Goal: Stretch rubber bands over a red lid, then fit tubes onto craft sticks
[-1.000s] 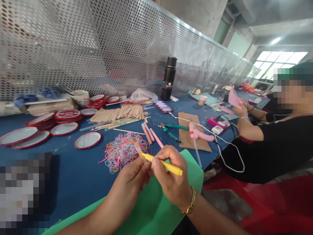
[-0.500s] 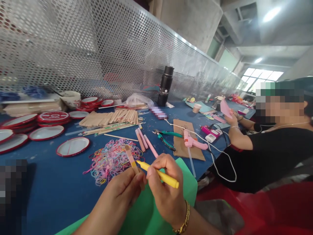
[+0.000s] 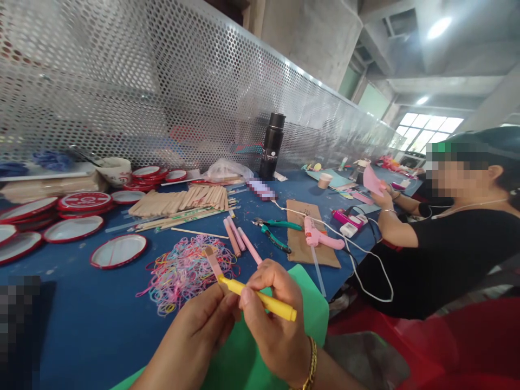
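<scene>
My left hand (image 3: 207,317) pinches the lower end of a flat wooden craft stick (image 3: 213,261), held upright at a tilt. Its top is brown and a pink band lies below. In my right hand (image 3: 274,314) is a yellow marker (image 3: 260,298), gripped like a pen, its tip meeting the stick under the pink band. Both hands are over a green sheet (image 3: 311,292). Behind the stick lies a tangled heap of coloured elastic bands (image 3: 187,273). Several pink and mauve markers (image 3: 248,245) lie just beyond my right hand.
Teal-handled pliers (image 3: 276,233) and a pink glue gun (image 3: 319,235) on cardboard lie right of centre, with a white cable (image 3: 365,254). Wooden sticks (image 3: 179,201) and red-rimmed lids (image 3: 117,252) fill the left. A black bottle (image 3: 273,146) stands behind. A co-worker (image 3: 455,244) sits at right holding pink paper.
The yellow marker's tip has moved left onto the stick; before, it was just to the right of it. My left hand keeps its hold, and the view has shifted slightly.
</scene>
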The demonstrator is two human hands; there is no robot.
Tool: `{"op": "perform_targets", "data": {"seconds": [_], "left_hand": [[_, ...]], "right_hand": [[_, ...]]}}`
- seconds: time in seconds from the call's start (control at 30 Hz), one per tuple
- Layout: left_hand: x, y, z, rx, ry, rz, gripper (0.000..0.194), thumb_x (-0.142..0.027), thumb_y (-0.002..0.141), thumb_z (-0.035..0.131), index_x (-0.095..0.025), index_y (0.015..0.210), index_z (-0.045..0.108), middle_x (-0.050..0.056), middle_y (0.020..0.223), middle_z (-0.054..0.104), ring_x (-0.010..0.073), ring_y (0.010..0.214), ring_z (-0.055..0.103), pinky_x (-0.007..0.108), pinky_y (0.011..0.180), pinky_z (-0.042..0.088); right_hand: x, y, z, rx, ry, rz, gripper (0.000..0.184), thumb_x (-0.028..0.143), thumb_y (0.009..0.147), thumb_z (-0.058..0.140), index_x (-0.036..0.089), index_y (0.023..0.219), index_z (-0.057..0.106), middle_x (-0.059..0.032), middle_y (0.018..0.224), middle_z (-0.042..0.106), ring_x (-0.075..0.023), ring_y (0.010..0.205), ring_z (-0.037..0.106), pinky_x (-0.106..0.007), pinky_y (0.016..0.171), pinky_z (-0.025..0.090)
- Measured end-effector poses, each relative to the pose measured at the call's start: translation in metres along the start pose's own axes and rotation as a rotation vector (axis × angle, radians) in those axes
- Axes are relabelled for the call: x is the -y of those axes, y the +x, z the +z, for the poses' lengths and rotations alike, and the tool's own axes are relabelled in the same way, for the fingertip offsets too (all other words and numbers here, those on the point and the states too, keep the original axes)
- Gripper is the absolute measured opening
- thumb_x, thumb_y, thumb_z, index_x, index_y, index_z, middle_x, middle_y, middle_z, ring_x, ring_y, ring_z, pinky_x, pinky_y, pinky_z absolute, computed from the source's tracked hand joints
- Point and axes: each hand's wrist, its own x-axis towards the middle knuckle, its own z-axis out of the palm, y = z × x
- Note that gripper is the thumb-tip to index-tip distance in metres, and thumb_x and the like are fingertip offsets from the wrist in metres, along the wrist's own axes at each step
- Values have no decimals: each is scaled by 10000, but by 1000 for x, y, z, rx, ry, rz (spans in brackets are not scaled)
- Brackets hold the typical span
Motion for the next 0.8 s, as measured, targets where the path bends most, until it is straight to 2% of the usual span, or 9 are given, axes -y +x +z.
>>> {"op": "perform_targets", "data": {"seconds": [0.07, 0.23, 0.37, 0.47, 0.57, 0.67, 0.8], "left_hand": [[-3, -1, 2, -9, -23, -7, 561, -729, 599, 782, -205, 649, 587, -34, 625, 439, 128, 579, 359, 226, 497, 334], [-6, -2, 5, -20, -67, -1, 496, -679, 629, 786, -222, 668, 597, -26, 628, 477, 143, 580, 412, 237, 506, 386], [-3, 0, 3, -17, -44, -21, 526, -689, 606, 789, -213, 652, 569, -19, 644, 513, 142, 592, 438, 233, 510, 401], [-1, 1, 3, -14, -47, -14, 531, -697, 618, 773, -220, 637, 539, -14, 634, 517, 159, 616, 467, 245, 531, 424], [-1, 1, 3, -18, -53, 2, 526, -700, 633, 764, -218, 648, 554, -16, 630, 504, 152, 605, 448, 240, 518, 404], [-2, 0, 3, -31, -60, -3, 547, -709, 613, 779, -207, 647, 565, -33, 615, 472, 127, 570, 402, 225, 491, 371], [-1, -1, 2, -25, -84, 26, 494, -666, 659, 782, -218, 652, 575, -17, 624, 513, 146, 578, 466, 238, 503, 419]], "right_hand": [[0, 0, 0, 17, -28, 0, 127, 150, 888, 596, 232, 825, 523, -7, 772, 584, -182, 755, 593, -336, 698, 481], [-2, -2, 1, -43, -17, 32, 132, 158, 912, 570, 238, 833, 500, -9, 770, 582, -186, 751, 584, -341, 698, 485], [-2, -3, 1, 25, -12, -9, 121, 150, 899, 591, 234, 843, 523, -8, 787, 589, -184, 764, 591, -338, 702, 477], [-2, -3, 1, 2, -20, 7, 121, 156, 909, 581, 236, 845, 516, -8, 782, 586, -185, 761, 585, -339, 704, 475], [-3, -3, 1, -21, -9, 24, 127, 164, 919, 563, 240, 840, 501, -6, 772, 576, -182, 742, 575, -336, 689, 471], [-2, -3, 1, 22, -16, 9, 132, 160, 906, 578, 236, 822, 510, -6, 766, 576, -184, 749, 578, -337, 690, 465], [-1, -3, 1, -25, -34, 23, 131, 152, 904, 574, 234, 825, 507, -4, 772, 566, -177, 737, 565, -329, 678, 465]]}}
